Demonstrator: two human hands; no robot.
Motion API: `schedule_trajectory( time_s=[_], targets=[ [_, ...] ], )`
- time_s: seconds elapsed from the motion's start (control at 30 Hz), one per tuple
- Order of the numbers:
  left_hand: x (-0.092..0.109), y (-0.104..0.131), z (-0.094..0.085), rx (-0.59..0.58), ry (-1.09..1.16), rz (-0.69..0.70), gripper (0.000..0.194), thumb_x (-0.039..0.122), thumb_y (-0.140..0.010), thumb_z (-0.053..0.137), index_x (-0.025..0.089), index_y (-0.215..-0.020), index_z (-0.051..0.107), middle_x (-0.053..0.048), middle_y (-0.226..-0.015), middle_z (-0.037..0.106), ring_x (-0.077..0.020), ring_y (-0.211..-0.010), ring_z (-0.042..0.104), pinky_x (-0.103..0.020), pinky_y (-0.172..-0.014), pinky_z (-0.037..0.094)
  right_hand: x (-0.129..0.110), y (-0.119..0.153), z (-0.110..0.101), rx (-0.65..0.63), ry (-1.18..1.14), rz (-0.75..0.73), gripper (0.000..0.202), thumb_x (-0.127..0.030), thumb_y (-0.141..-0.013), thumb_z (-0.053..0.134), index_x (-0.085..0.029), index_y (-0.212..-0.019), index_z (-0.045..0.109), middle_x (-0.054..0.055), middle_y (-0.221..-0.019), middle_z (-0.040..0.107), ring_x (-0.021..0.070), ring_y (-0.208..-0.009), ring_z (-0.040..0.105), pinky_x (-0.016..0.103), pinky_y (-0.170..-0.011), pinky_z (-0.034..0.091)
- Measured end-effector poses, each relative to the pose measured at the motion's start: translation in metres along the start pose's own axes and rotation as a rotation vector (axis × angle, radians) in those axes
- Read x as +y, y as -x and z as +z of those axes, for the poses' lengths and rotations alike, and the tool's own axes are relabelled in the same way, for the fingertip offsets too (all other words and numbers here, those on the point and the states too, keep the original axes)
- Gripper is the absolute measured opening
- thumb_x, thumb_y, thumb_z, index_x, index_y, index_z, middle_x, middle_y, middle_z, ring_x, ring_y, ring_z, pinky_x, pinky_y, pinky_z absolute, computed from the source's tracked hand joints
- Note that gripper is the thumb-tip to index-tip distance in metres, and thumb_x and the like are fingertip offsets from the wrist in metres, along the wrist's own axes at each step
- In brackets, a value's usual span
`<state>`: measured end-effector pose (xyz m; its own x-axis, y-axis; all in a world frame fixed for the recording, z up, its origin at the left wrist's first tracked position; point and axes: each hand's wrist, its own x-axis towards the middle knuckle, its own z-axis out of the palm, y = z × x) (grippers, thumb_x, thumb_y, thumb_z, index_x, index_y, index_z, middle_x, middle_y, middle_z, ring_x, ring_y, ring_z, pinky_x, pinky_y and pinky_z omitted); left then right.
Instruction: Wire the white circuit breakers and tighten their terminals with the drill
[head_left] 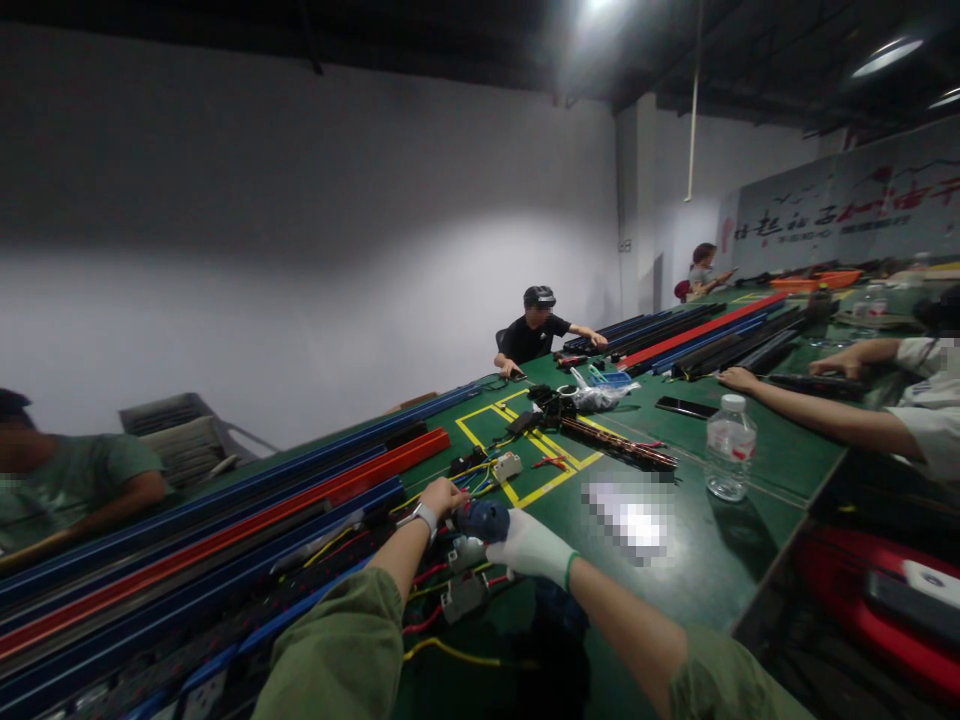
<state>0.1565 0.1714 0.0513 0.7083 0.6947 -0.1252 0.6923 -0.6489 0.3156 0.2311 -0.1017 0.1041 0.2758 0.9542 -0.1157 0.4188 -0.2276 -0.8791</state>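
Note:
My left hand [441,497], bare with a pale watch at the wrist, has its fingers pinched together beside the front of a dark blue cordless drill [482,520]. What those fingers hold is too small to make out. My right hand [534,548], in a white glove, is closed round the drill, hiding part of it. Close by lie a white connector block [507,466] with coloured wires and a grey-white socket module [463,596] with red and yellow wires. A yellow wire [450,652] trails over the green table [660,610].
Blue, black and orange long profiles [360,465] lie along the left. A wire bundle [619,443], a phone [686,407] and a water bottle [731,450] are ahead and right. Several people sit around the table; a co-worker's arm [817,402] rests at right. A red stool [840,590] stands below.

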Motion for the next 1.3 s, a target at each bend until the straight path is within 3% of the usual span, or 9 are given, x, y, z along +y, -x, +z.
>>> schedule_trajectory(
  time_s=[0.13, 0.63, 0.9, 1.13, 1.3],
  targets=[
    [0.0013, 0.0009, -0.0007, -0.01, 0.002, -0.001, 0.04, 0.049, -0.091, 0.061, 0.016, -0.088, 0.083, -0.007, -0.077, 0.076, -0.0156, -0.066, 0.062, -0.023, -0.059, 0.038, 0.0042, -0.0032, 0.0015, 0.009, 0.055, -0.059, 0.024, -0.017, -0.076, 0.062, -0.016, -0.098, 0.071, 0.003, -0.078, 0.074, 0.0115, -0.051, 0.067, 0.017, -0.047, 0.048],
    [-0.0001, 0.0019, 0.001, 0.002, 0.008, 0.005, 0.04, 0.05, -0.092, 0.061, 0.016, -0.085, 0.082, -0.006, -0.075, 0.074, -0.0146, -0.065, 0.061, -0.023, -0.06, 0.038, 0.0011, 0.0001, -0.0004, 0.032, 0.038, -0.067, 0.034, -0.017, -0.076, 0.063, -0.017, -0.109, 0.07, 0.004, -0.081, 0.075, 0.0122, -0.05, 0.066, 0.018, -0.046, 0.048],
    [0.0062, 0.0053, -0.0026, 0.011, -0.02, -0.013, 0.039, 0.05, -0.09, 0.062, 0.017, -0.089, 0.083, -0.008, -0.083, 0.078, -0.0182, -0.075, 0.067, -0.023, -0.062, 0.041, 0.0015, 0.001, 0.0007, 0.026, 0.059, -0.072, 0.032, -0.017, -0.076, 0.061, -0.017, -0.107, 0.07, 0.003, -0.082, 0.075, 0.0133, -0.052, 0.068, 0.018, -0.046, 0.048],
    [0.0032, 0.0038, 0.0005, 0.03, -0.013, 0.007, 0.04, 0.05, -0.09, 0.063, 0.017, -0.09, 0.083, -0.008, -0.079, 0.076, -0.0179, -0.073, 0.066, -0.024, -0.066, 0.041, 0.0005, -0.0002, -0.0009, 0.022, 0.087, -0.087, 0.028, -0.024, -0.077, 0.065, -0.017, -0.104, 0.071, 0.003, -0.081, 0.075, 0.0135, -0.05, 0.066, 0.019, -0.043, 0.046],
    [0.0005, 0.0018, 0.0017, 0.031, -0.02, 0.026, 0.038, 0.049, -0.091, 0.061, 0.017, -0.089, 0.083, -0.008, -0.079, 0.076, -0.0178, -0.072, 0.066, -0.025, -0.067, 0.042, -0.0019, 0.003, -0.0006, 0.027, 0.095, -0.077, 0.03, -0.017, -0.076, 0.061, -0.018, -0.104, 0.07, 0.002, -0.08, 0.074, 0.0131, -0.052, 0.067, 0.019, -0.047, 0.048]
  ],
)
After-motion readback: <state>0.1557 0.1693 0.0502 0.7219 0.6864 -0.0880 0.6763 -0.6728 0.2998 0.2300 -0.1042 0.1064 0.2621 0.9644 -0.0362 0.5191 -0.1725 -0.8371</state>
